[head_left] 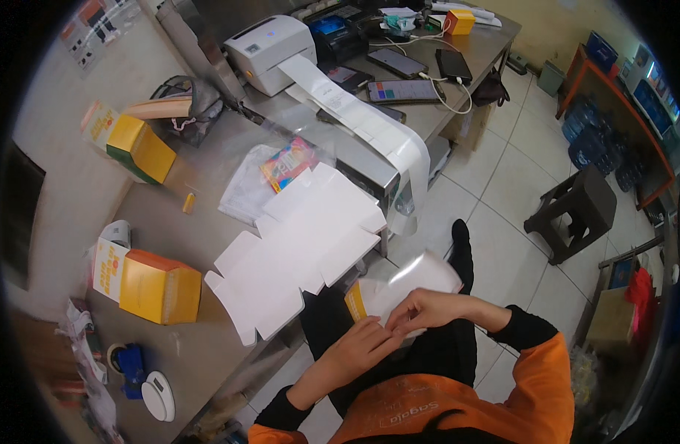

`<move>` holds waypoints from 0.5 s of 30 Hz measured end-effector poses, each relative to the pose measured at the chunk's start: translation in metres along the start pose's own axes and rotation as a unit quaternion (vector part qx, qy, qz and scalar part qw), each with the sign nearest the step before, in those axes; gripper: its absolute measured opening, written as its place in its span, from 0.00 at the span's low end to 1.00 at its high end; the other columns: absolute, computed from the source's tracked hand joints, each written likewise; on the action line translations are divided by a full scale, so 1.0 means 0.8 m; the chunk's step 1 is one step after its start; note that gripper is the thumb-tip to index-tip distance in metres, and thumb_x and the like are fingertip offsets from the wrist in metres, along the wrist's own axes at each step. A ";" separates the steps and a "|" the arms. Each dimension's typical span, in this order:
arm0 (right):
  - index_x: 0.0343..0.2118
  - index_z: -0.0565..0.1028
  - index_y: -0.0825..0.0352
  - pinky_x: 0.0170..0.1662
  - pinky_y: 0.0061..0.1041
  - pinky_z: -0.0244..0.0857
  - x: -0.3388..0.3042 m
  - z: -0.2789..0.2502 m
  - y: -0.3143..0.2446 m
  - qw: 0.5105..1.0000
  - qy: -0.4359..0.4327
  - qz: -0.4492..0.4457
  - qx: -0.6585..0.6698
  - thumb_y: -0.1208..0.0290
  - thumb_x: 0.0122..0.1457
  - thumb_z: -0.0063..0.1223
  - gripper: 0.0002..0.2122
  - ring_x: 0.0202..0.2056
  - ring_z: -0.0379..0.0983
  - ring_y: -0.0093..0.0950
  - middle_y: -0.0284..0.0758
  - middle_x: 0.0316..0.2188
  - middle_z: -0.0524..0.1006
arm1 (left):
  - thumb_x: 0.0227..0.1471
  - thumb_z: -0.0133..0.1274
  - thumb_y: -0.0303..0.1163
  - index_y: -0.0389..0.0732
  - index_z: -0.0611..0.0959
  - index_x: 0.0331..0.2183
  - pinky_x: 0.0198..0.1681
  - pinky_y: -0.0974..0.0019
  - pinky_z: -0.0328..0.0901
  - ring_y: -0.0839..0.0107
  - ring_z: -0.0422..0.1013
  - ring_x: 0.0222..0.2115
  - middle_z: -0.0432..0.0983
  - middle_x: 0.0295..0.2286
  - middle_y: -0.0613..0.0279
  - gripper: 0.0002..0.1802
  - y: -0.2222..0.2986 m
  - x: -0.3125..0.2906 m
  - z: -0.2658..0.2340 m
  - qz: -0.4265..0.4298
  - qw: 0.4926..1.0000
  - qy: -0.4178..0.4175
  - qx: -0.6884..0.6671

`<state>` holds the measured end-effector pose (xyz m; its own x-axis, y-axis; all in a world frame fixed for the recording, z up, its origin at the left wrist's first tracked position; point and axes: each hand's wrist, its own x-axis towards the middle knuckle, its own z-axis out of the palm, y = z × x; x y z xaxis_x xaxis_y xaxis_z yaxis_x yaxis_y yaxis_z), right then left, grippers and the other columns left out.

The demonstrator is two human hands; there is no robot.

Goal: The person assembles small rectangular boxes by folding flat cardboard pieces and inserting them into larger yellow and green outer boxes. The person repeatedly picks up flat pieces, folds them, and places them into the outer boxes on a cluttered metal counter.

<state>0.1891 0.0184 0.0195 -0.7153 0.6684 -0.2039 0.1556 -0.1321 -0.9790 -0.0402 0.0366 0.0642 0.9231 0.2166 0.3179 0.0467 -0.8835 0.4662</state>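
Over my lap I hold a small carton (420, 275), white with a yellow panel on its left side, partly folded. My left hand (360, 344) has its fingers closed along the carton's near edge. Close beside it, my right hand (423, 309) pinches the same edge, its fingertips nearly meeting the left ones. The fingers partly hide the spot they press. Flat white carton blanks (299, 240) lie on the metal table just left of my hands, overhanging its edge. Behind them rests a colourful packet (288, 164) on clear plastic.
Folded yellow boxes stand at the left: an orange-topped box (162, 287) and a green-edged box (141, 146). A label printer (269, 55) feeds a long label strip (354, 111) off the table. Phones (405, 91), a scale (158, 396), a tape dispenser (129, 370) and a stool (573, 211) are around.
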 end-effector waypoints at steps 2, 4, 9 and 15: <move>0.44 0.75 0.67 0.34 0.16 0.63 0.003 0.016 0.021 0.992 0.002 0.083 0.096 0.69 0.57 0.53 0.13 0.29 0.67 0.14 0.25 0.29 0.76 | 0.43 0.49 0.24 0.36 0.74 0.39 0.49 0.58 0.61 0.60 0.67 0.37 0.68 0.33 0.58 0.17 -0.002 -0.002 0.008 0.028 0.999 0.029 -0.021; 0.44 0.74 0.67 0.34 0.14 0.61 0.005 0.031 0.042 0.984 -0.013 0.108 0.142 0.71 0.58 0.52 0.12 0.30 0.64 0.11 0.22 0.30 0.74 | 0.44 0.49 0.24 0.36 0.74 0.38 0.49 0.58 0.61 0.59 0.67 0.38 0.68 0.33 0.57 0.15 -0.005 -0.002 0.022 0.028 0.996 0.010 -0.081; 0.46 0.70 0.68 0.47 0.16 0.58 -0.001 0.045 0.075 0.988 0.009 0.050 0.145 0.71 0.63 0.44 0.11 0.43 0.62 0.14 0.25 0.39 0.71 | 0.46 0.47 0.21 0.37 0.72 0.45 0.40 0.59 0.64 0.56 0.68 0.36 0.69 0.31 0.52 0.20 -0.001 -0.010 0.043 -0.081 0.989 -0.029 -0.124; 0.45 0.70 0.67 0.51 0.18 0.57 -0.005 0.035 0.087 0.985 0.111 0.035 0.131 0.73 0.62 0.45 0.10 0.44 0.65 0.17 0.27 0.41 0.72 | 0.47 0.47 0.20 0.37 0.70 0.48 0.42 0.59 0.64 0.53 0.68 0.38 0.68 0.37 0.47 0.22 -0.009 -0.002 0.056 -0.087 0.995 -0.026 -0.036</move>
<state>0.1835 -0.0139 -0.0478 -0.5381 0.7906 -0.2923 -0.0031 -0.3486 -0.9373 -0.0250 0.0243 0.0235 0.9219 0.3403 0.1854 0.1817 -0.8022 0.5688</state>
